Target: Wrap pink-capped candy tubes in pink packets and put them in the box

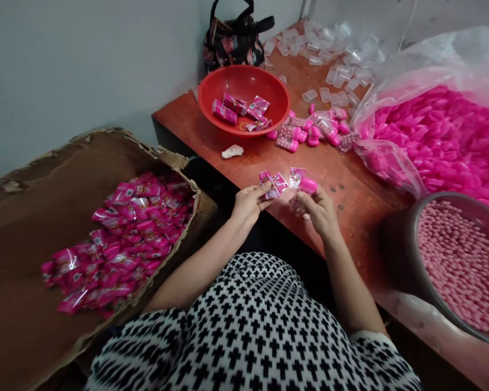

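Note:
Near the table's front edge, my left hand (248, 205) pinches a pink printed wrapper (277, 185) between thumb and fingers. Just to its right, my right hand (318, 210) is closed around a small container with a bright pink cap (308, 185); its clear body is mostly hidden by my fingers. Another printed wrapper (296, 177) lies just beyond, between my hands. Filled, pink-capped containers (287, 143) are heaped farther back on the table.
A red bowl (244, 129) holds several wrappers. Left is a cardboard box (20, 233) of wrapped packs (122, 244). Clear cups (342, 76) and a black bag (234, 49) stand behind. Right are a plastic sack of pink caps (440, 136) and a bucket (399, 244) of pink balls.

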`<state>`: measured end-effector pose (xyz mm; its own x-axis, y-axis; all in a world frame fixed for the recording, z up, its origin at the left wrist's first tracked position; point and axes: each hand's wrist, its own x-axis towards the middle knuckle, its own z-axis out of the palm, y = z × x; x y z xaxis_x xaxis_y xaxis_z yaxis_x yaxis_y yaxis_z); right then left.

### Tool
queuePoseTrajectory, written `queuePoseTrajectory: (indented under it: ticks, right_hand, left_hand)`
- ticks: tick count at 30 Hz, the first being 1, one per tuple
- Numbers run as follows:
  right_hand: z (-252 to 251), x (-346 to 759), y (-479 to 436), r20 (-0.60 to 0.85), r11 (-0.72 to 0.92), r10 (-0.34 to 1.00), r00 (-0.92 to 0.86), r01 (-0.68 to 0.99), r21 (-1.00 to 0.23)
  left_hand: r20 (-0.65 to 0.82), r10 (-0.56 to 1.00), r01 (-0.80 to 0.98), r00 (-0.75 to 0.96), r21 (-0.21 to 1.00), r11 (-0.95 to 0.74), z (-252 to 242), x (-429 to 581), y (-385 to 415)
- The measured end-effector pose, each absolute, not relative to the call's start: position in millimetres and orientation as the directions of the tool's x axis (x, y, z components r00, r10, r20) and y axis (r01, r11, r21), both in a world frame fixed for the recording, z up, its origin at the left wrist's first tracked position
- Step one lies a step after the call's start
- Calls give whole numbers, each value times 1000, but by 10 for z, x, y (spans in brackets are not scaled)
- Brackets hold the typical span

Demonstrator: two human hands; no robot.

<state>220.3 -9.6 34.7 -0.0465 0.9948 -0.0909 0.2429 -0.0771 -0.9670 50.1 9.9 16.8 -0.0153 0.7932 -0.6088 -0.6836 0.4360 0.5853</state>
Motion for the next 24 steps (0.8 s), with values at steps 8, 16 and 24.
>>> queuePoseTrajectory:
  ticks: [8, 16, 24]
  right_hand:
    - [226, 1843, -455, -253, -247, 960, -117, 67, -967]
    - [236, 1836, -371, -210, -206, 977, -46, 85, -975]
    - [198, 1921, -290, -182, -175, 979, -89, 82, -981]
  left_hand:
    - [-626, 778, -812, 46, 430, 395, 186, 631, 98]
    - [-488, 870, -710, 74, 587, 390, 272, 692, -13]
    - [-310, 931, -615, 190, 701, 360, 237, 653, -27]
